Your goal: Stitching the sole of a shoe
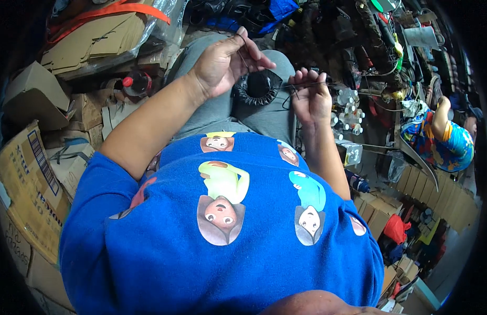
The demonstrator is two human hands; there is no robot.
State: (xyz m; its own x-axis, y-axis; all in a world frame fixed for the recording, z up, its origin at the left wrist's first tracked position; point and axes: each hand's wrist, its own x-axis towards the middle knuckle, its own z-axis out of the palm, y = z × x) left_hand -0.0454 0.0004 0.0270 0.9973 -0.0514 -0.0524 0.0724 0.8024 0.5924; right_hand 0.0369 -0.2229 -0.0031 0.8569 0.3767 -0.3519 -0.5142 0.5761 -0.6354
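On my grey-trousered lap lies a shiny black ring-shaped piece [258, 98] with a puckered, stitched-looking edge and a dark round opening. Above and left of it, my left hand [221, 64] is raised, a thin black cord running from between thumb and forefinger down toward the piece. To the right of the piece my right hand [313, 101] is palm up. Its thumb and fingertips are closed on another stretch of thin black cord, whose ends stick out on both sides. Whether a needle is on the cord cannot be made out.
Flattened cardboard [91, 42] in plastic and a red-capped bottle [137, 84] are on the left, with cardboard boxes [36, 97]. Several small clear bottles [351, 113] stand right of my knee. Farther right, another person in a colourful shirt [448, 144] is nearby.
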